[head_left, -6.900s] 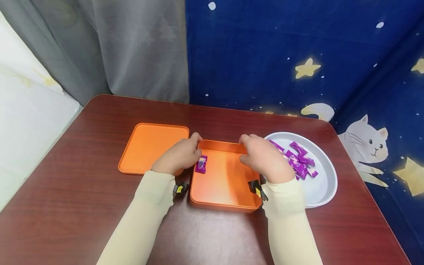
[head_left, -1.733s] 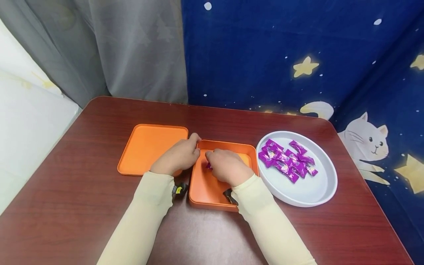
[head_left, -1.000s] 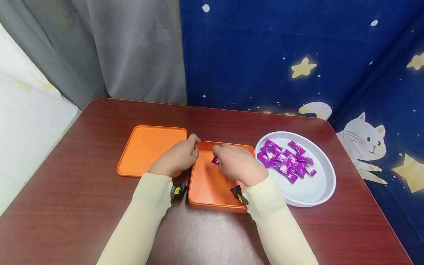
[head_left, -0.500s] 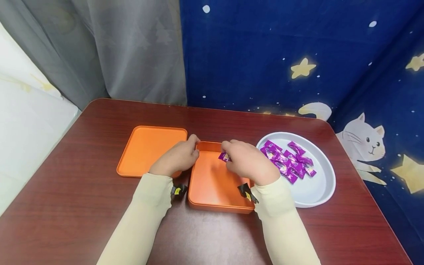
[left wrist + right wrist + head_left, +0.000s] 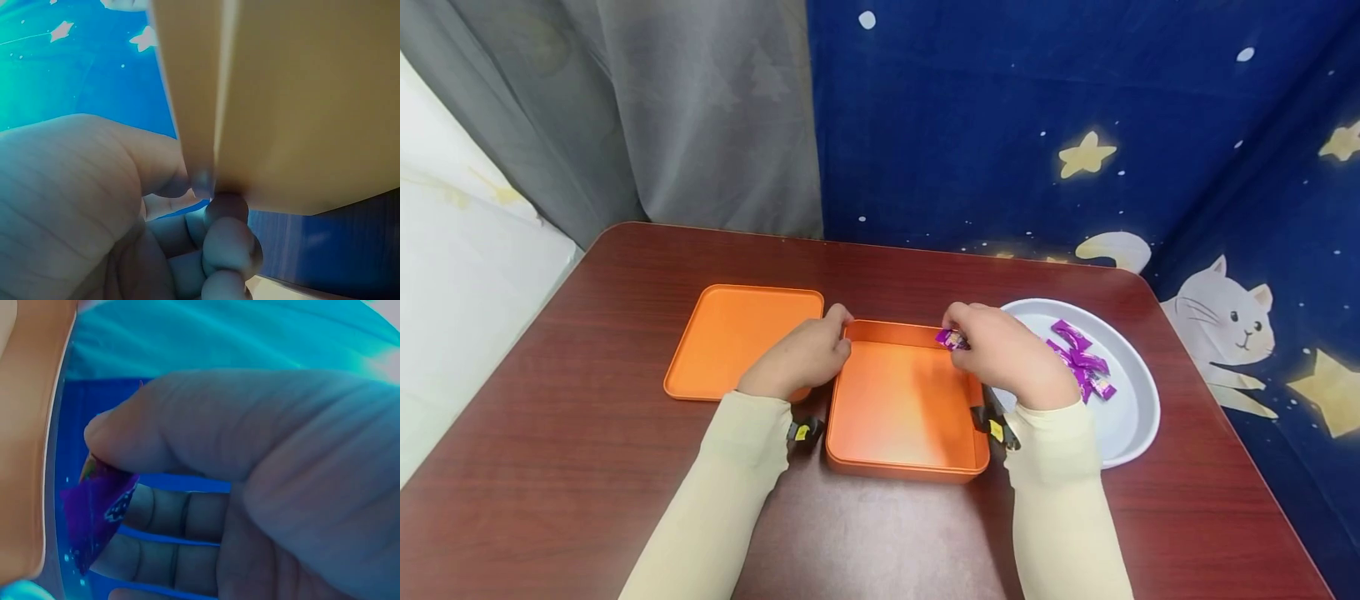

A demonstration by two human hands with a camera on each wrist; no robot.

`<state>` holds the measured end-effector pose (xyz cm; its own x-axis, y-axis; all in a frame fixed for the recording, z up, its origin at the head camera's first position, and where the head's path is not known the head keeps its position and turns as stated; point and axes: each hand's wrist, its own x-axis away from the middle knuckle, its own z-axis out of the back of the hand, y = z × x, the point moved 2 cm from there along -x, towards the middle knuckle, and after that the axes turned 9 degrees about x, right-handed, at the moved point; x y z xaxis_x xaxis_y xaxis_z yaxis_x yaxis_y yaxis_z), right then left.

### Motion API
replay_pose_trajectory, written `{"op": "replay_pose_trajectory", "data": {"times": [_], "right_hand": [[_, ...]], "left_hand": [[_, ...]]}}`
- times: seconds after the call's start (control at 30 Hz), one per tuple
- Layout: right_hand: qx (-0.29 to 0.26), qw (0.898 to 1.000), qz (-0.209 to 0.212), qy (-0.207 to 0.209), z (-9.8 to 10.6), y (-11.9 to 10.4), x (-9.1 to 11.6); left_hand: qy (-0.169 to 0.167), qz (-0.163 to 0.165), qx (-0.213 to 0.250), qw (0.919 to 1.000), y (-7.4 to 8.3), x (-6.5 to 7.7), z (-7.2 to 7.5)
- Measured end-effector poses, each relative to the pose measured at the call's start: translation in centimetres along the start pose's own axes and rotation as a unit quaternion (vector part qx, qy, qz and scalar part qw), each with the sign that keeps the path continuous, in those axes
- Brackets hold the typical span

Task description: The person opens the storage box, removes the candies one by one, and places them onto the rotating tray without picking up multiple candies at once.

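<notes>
My left hand (image 5: 801, 354) grips the back left corner of an orange open box (image 5: 902, 408). In the left wrist view the thumb and fingers pinch the box wall (image 5: 194, 81) between them. My right hand (image 5: 1011, 354) pinches a small purple wrapped candy (image 5: 952, 339) at the box's back right corner. Close up in the right wrist view, the candy (image 5: 100, 506) sits between thumb and fingertips, beside the box wall (image 5: 28, 456). The head view shows no candy on the visible box floor.
To the right stands a white round dish (image 5: 1138, 417) with several purple candies (image 5: 1086, 360), partly hidden by my right hand. A flat orange lid (image 5: 737, 342) lies left of the box. Both are on the dark red table (image 5: 587, 400), with curtains behind.
The candy, first lying by the box's left wall, was picked up by my right hand and carried rightward to the back right corner. My left hand stays at its corner.
</notes>
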<state>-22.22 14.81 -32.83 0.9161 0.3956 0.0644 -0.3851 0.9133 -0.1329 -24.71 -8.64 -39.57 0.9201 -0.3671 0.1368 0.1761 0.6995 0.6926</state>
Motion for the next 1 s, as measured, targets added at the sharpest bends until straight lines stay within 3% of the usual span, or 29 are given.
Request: {"op": "replay_pose_trajectory", "data": {"times": [1.0], "right_hand": [[-0.023, 0.995, -0.095, -0.033, 0.0, 5.8, 1.0]], "left_hand": [[-0.004, 0.009, 0.002, 0.9999, 0.0, 0.0, -0.1]]}}
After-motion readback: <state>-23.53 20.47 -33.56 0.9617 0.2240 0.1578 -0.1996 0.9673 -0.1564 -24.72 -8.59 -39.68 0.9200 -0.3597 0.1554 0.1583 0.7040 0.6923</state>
